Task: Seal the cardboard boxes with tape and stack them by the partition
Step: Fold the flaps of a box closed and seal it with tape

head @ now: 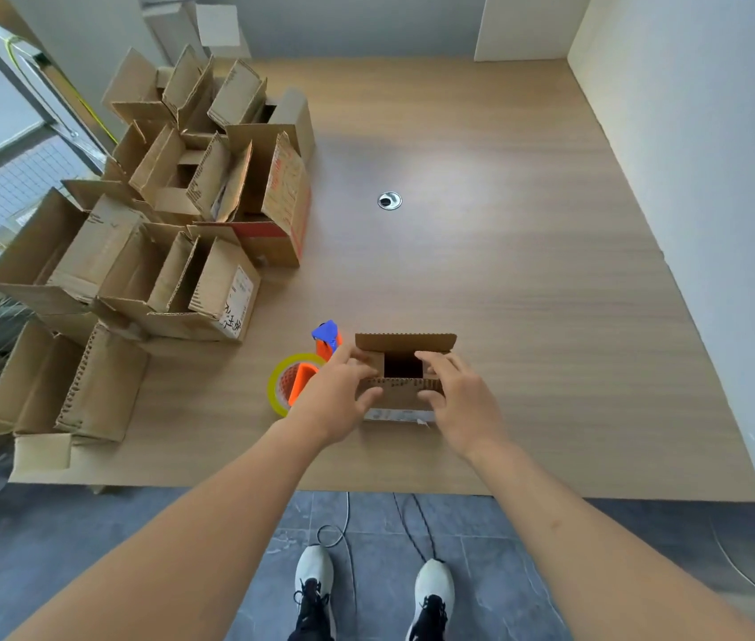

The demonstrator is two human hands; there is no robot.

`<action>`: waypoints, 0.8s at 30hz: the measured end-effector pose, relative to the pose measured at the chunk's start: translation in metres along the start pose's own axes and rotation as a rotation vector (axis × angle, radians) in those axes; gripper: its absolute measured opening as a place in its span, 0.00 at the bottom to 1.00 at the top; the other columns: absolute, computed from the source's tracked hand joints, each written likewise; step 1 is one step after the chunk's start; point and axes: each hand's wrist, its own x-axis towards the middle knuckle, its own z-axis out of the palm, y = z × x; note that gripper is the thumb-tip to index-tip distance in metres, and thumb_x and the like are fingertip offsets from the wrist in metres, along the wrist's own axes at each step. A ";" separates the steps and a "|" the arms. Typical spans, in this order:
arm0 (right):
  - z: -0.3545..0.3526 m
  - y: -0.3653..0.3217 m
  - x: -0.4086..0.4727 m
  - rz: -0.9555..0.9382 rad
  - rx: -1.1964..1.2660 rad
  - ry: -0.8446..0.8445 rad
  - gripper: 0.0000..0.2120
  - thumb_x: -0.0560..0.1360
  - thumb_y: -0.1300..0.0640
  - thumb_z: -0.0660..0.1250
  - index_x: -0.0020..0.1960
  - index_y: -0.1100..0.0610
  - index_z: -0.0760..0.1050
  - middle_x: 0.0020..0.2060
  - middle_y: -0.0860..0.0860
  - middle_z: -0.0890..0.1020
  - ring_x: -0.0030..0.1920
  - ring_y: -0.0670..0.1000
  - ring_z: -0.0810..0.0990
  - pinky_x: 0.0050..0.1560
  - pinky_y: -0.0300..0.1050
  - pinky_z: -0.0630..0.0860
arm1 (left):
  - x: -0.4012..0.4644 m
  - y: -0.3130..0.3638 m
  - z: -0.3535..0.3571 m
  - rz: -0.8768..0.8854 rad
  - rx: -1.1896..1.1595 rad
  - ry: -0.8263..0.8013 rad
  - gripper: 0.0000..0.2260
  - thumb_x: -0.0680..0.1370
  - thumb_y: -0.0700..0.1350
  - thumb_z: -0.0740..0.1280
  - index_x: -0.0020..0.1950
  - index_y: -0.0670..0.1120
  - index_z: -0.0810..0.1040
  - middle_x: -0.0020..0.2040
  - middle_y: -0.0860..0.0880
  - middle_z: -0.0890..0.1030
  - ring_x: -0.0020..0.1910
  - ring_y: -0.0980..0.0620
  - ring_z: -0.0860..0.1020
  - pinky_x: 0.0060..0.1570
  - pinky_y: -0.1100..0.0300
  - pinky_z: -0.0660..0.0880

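Far to the left of the small cardboard box [405,379] that the person is working on, a heap of open cardboard boxes [158,242] covers the left part of the wooden table [528,293], flaps sticking up at all angles; one of them, at the heap's right edge, has red print on its side. Just left of the small box sits an orange tape dispenser [306,377] with a blue top and a yellow-rimmed roll of tape, lying on the table and partly hidden behind the left wrist. The left hand [334,400] grips the small box's left end, fingers curled over the left flap, thumb against the near side. The box stands near the table's front edge, its top not yet closed: the far flap stands up, a dark square opening shows in the middle. The right hand [458,400] holds the box's right end the same way, fingers bent over the right flap, thumb on the near wall. Beyond the box, towards the middle of the table, is a round cable grommet [389,200]. Well right of the box a white partition [713,178] runs along the table's right side
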 end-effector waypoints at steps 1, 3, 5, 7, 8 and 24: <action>0.002 0.000 0.000 0.028 -0.005 0.031 0.29 0.77 0.57 0.72 0.75 0.43 0.67 0.58 0.46 0.72 0.54 0.49 0.77 0.49 0.49 0.80 | 0.001 0.000 0.001 -0.003 -0.001 0.019 0.15 0.80 0.50 0.71 0.66 0.46 0.81 0.65 0.53 0.71 0.56 0.54 0.76 0.58 0.62 0.72; 0.005 -0.001 0.001 0.098 -0.049 0.095 0.37 0.73 0.53 0.77 0.76 0.39 0.61 0.60 0.47 0.68 0.57 0.48 0.74 0.48 0.50 0.81 | 0.003 0.001 0.002 -0.025 -0.007 0.061 0.14 0.78 0.49 0.74 0.62 0.47 0.82 0.62 0.53 0.72 0.55 0.53 0.76 0.54 0.62 0.71; 0.005 -0.001 0.003 0.159 -0.075 0.121 0.48 0.70 0.52 0.80 0.77 0.33 0.53 0.64 0.49 0.63 0.60 0.48 0.70 0.46 0.51 0.81 | 0.004 0.003 0.004 -0.053 -0.031 0.098 0.13 0.76 0.48 0.76 0.59 0.46 0.82 0.59 0.53 0.73 0.53 0.53 0.76 0.51 0.60 0.72; 0.004 -0.002 0.007 0.195 -0.072 0.093 0.54 0.70 0.52 0.79 0.77 0.29 0.44 0.72 0.49 0.56 0.65 0.51 0.69 0.46 0.52 0.82 | 0.004 0.005 0.006 -0.074 -0.060 0.133 0.14 0.75 0.48 0.77 0.57 0.46 0.81 0.57 0.54 0.73 0.51 0.52 0.76 0.49 0.57 0.74; 0.004 -0.003 0.009 0.201 -0.083 0.070 0.54 0.71 0.52 0.79 0.78 0.29 0.42 0.75 0.47 0.52 0.68 0.53 0.69 0.48 0.53 0.83 | 0.004 0.005 0.007 -0.084 -0.070 0.146 0.14 0.74 0.48 0.78 0.56 0.46 0.81 0.56 0.54 0.73 0.50 0.51 0.76 0.48 0.55 0.75; 0.020 -0.011 0.013 0.170 0.037 0.055 0.20 0.78 0.51 0.71 0.68 0.52 0.76 0.79 0.44 0.63 0.74 0.52 0.70 0.70 0.51 0.70 | -0.006 -0.043 0.019 -0.516 -0.023 0.121 0.24 0.79 0.49 0.69 0.71 0.44 0.65 0.65 0.39 0.65 0.51 0.36 0.75 0.45 0.51 0.71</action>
